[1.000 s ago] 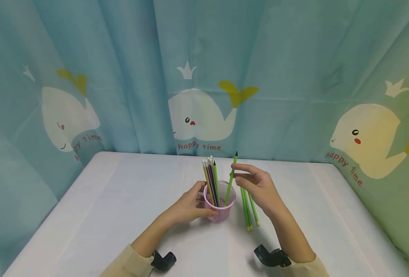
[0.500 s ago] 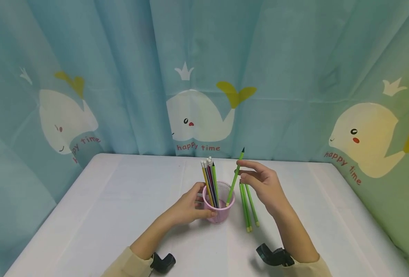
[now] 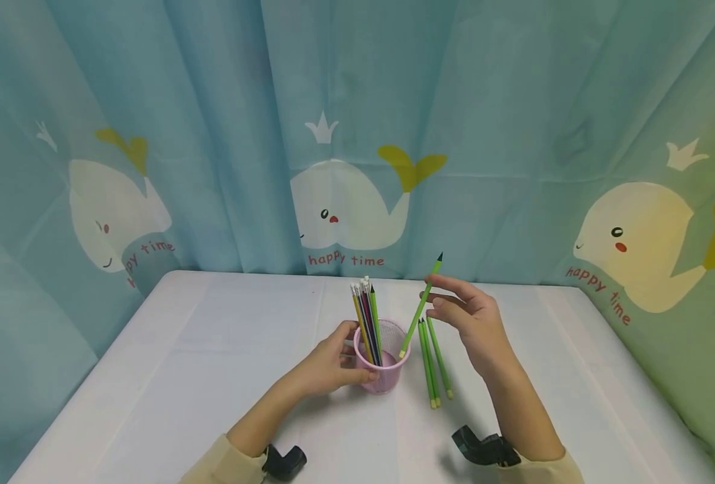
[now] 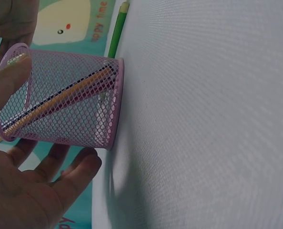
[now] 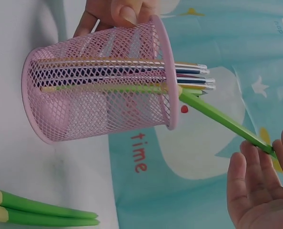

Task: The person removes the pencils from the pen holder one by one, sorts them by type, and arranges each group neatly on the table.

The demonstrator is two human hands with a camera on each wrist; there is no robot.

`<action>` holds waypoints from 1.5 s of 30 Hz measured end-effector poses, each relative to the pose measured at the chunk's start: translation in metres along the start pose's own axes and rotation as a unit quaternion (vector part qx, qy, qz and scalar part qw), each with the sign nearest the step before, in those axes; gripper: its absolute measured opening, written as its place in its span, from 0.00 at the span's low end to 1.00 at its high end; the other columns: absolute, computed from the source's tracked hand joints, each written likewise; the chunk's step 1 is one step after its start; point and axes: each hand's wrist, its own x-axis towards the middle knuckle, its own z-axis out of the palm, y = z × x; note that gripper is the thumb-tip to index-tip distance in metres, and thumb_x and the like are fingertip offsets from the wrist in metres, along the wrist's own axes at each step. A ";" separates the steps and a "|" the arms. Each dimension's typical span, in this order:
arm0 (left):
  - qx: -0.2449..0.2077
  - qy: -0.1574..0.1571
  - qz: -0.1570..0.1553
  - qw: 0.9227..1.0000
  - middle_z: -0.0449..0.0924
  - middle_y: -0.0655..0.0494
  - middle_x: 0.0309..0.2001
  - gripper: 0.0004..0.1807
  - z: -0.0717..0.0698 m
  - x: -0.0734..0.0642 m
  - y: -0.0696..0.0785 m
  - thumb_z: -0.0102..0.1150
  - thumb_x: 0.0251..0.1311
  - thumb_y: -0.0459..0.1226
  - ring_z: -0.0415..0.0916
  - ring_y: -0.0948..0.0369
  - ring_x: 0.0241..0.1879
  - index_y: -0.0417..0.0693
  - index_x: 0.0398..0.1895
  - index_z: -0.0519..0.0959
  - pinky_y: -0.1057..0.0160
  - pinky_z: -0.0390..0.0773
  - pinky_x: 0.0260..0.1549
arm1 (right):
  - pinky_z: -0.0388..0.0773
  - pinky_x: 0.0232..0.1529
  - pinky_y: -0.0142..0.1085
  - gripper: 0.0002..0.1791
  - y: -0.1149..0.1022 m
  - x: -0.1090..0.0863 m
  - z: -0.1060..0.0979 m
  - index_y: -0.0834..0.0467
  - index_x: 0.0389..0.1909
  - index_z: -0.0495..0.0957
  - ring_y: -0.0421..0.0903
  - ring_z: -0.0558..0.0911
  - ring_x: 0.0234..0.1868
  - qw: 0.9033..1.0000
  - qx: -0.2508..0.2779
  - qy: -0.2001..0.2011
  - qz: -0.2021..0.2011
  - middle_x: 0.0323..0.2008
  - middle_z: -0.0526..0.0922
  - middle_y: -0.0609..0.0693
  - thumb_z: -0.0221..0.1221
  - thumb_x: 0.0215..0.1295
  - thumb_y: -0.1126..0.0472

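Note:
A pink mesh pencil cup stands on the table. My left hand holds its left side, thumb at the rim, fingers around the far side. Several pencils lean inside, one of them green, as the right wrist view also shows. My right hand pinches a green pencil near its dark pointed end. That pencil slants; its pale eraser end is at the cup's rim in the right wrist view. Beside the cup lie 3 green pencils, erasers towards me.
The white table reaches back to a blue-green curtain printed with whales. Dark wrist mounts sit at both cuffs, low over the table.
My right hand has moved right and slightly up with the green pencil, whose lower end has risen from inside the cup to its rim. The left hand and cup have stayed nearly still.

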 end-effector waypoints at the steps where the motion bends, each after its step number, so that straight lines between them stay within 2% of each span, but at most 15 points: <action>1: 0.001 0.000 0.000 1.000 0.75 0.48 0.58 0.39 0.000 0.000 0.000 0.74 0.53 0.40 0.79 0.50 0.55 0.45 0.65 0.62 0.50 0.81 0.55 | 0.84 0.51 0.36 0.21 0.000 0.000 -0.001 0.70 0.63 0.72 0.42 0.84 0.54 1.000 0.004 0.003 0.001 0.60 0.79 0.52 0.55 0.70 0.71; 9: -0.008 -0.002 -0.003 1.000 0.74 0.46 0.60 0.41 -0.001 -0.001 -0.001 0.74 0.53 0.39 0.78 0.48 0.56 0.44 0.66 0.61 0.49 0.80 0.56 | 0.84 0.51 0.39 0.21 -0.003 0.001 -0.006 0.70 0.62 0.72 0.44 0.84 0.52 0.999 0.032 0.019 0.003 0.60 0.78 0.56 0.57 0.69 0.71; 16: -0.021 0.000 -0.003 1.000 0.74 0.44 0.59 0.40 0.000 -0.001 0.003 0.74 0.53 0.38 0.78 0.47 0.56 0.43 0.66 0.62 0.47 0.80 0.55 | 0.85 0.49 0.39 0.22 -0.002 0.001 -0.008 0.71 0.61 0.72 0.42 0.84 0.50 0.999 0.038 0.032 0.011 0.54 0.82 0.46 0.59 0.67 0.72; 19: -0.024 0.001 -0.004 1.000 0.75 0.43 0.59 0.40 0.000 -0.001 0.002 0.74 0.53 0.38 0.79 0.47 0.56 0.44 0.67 0.62 0.47 0.80 0.55 | 0.85 0.47 0.38 0.22 -0.001 0.001 -0.009 0.72 0.60 0.72 0.41 0.85 0.48 0.998 0.037 0.040 0.016 0.51 0.83 0.45 0.60 0.66 0.73; 26: -0.009 0.000 -0.002 1.000 0.76 0.47 0.57 0.40 0.000 -0.001 0.000 0.74 0.53 0.39 0.79 0.50 0.55 0.46 0.66 0.62 0.51 0.82 0.53 | 0.86 0.42 0.35 0.16 0.002 0.002 -0.010 0.66 0.52 0.77 0.41 0.85 0.44 0.997 0.032 0.065 0.032 0.48 0.84 0.48 0.63 0.64 0.71; 33: -0.007 0.001 0.002 1.000 0.76 0.47 0.57 0.39 0.000 -0.001 0.001 0.74 0.53 0.38 0.79 0.50 0.54 0.44 0.65 0.63 0.49 0.81 0.53 | 0.86 0.39 0.34 0.13 0.004 0.002 -0.012 0.62 0.48 0.74 0.43 0.87 0.43 0.996 0.029 0.082 0.034 0.45 0.84 0.48 0.61 0.65 0.73; 35: -0.006 0.001 0.003 1.000 0.76 0.46 0.57 0.39 0.000 -0.001 0.001 0.74 0.53 0.38 0.79 0.49 0.54 0.44 0.65 0.63 0.49 0.81 0.53 | 0.86 0.38 0.35 0.15 0.004 0.003 -0.012 0.61 0.49 0.72 0.45 0.87 0.43 0.995 0.034 0.088 0.035 0.45 0.84 0.49 0.59 0.65 0.75; 40: -0.006 0.001 -0.003 1.000 0.76 0.47 0.57 0.39 0.000 -0.001 0.002 0.74 0.53 0.39 0.79 0.49 0.54 0.45 0.66 0.63 0.50 0.82 0.53 | 0.86 0.37 0.35 0.24 0.004 0.005 -0.015 0.61 0.59 0.66 0.44 0.88 0.41 0.994 0.046 0.093 0.040 0.45 0.84 0.51 0.59 0.64 0.76; 45: -0.006 -0.001 -0.010 1.000 0.76 0.48 0.57 0.40 -0.001 -0.001 0.002 0.74 0.53 0.40 0.80 0.50 0.54 0.46 0.67 0.62 0.52 0.82 0.52 | 0.86 0.37 0.35 0.26 0.006 0.005 -0.017 0.57 0.62 0.67 0.43 0.87 0.40 0.993 0.037 0.099 0.055 0.44 0.84 0.48 0.60 0.65 0.74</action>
